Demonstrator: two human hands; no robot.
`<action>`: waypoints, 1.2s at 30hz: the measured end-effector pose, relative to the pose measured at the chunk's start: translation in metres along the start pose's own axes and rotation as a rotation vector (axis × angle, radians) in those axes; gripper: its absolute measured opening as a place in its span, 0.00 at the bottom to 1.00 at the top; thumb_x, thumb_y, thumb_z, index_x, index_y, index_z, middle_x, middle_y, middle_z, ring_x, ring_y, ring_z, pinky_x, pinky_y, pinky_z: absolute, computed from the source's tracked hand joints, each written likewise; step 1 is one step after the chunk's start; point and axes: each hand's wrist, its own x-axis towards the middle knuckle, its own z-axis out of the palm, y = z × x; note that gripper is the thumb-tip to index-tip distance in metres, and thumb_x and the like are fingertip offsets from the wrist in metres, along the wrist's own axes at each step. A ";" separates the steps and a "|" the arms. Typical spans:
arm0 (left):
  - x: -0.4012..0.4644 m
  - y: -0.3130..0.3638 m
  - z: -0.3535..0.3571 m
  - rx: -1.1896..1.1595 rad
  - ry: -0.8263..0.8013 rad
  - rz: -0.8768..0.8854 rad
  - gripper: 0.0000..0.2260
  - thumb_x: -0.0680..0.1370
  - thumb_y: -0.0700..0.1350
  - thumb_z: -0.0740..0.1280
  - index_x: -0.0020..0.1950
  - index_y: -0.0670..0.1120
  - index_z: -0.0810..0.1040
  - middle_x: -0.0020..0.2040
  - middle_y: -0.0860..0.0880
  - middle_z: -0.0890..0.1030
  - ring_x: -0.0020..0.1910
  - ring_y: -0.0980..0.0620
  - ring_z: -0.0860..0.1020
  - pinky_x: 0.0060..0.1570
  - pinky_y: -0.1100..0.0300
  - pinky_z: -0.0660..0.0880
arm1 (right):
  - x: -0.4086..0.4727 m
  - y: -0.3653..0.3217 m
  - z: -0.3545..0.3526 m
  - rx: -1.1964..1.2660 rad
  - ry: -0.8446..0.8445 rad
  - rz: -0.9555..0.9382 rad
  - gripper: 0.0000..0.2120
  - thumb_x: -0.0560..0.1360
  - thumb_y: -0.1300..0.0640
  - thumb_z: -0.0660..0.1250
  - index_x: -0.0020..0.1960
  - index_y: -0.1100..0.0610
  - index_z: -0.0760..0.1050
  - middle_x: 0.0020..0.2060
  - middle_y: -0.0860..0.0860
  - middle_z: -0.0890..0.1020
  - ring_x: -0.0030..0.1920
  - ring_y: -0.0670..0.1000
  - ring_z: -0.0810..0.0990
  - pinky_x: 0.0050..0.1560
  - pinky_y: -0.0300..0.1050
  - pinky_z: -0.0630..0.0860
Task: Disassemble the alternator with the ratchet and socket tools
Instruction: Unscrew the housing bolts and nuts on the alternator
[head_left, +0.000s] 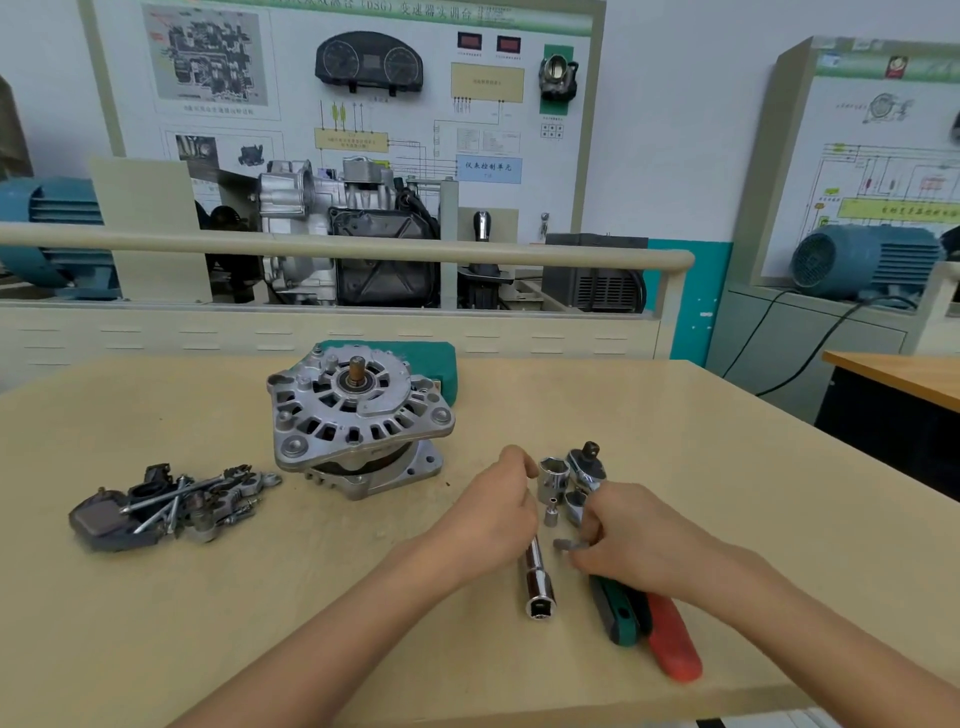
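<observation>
**Alternator sits part-stripped as two hands work among the sockets**

The alternator (358, 421) stands on the table (701, 441) with its shaft pointing up, its front housing tilted and lifted off the lower half, up and to the left of both hands and clear of any fingers. Behind it lies a green pad (426, 358), touching or nearly touching its far side.

The left hand (493, 512) lies with fingers curled over the upper end of a long socket (537, 582), which runs along the table from under the palm toward the camera, its square drive hole facing the viewer. Whether the fingers truly grip it or only rest on it cannot be told. Just beyond the left fingertips stands a large socket (553, 478), open end up, and a small socket (551, 512) stands just beside it, between the two hands.

The right hand (631, 530) is curled, its fingertips pinching a small grey part (566, 544) that is blurred; what it is cannot be told. Past the right fingers lies the ratchet (587, 467), head up with its square drive showing, its green-and-black handle (621, 613) coming out from under the wrist. A red handle (672, 642) lies just beside that one, on the side away from the left hand.

Well to the left of both hands, a pile of removed parts (166, 501), bolts and a dark cover among them, rests on the table.
</observation>
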 end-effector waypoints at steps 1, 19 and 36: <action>-0.001 0.000 0.000 0.013 0.015 0.035 0.15 0.78 0.35 0.52 0.63 0.45 0.64 0.50 0.47 0.75 0.45 0.54 0.73 0.39 0.69 0.69 | -0.001 -0.002 0.001 -0.004 -0.004 -0.014 0.13 0.73 0.53 0.67 0.35 0.61 0.71 0.31 0.49 0.69 0.32 0.48 0.68 0.30 0.38 0.63; 0.003 0.000 0.019 0.034 0.122 0.201 0.40 0.71 0.35 0.67 0.76 0.56 0.50 0.57 0.46 0.78 0.44 0.52 0.79 0.49 0.58 0.76 | 0.012 -0.007 0.003 0.349 0.248 -0.022 0.07 0.70 0.54 0.70 0.36 0.55 0.77 0.34 0.49 0.80 0.36 0.46 0.76 0.35 0.36 0.70; -0.008 -0.018 0.019 0.169 0.291 0.270 0.17 0.78 0.48 0.62 0.66 0.53 0.69 0.56 0.55 0.76 0.56 0.58 0.73 0.56 0.62 0.70 | 0.023 0.009 0.005 0.036 0.188 0.031 0.05 0.73 0.56 0.67 0.47 0.55 0.78 0.45 0.52 0.82 0.47 0.52 0.80 0.48 0.47 0.77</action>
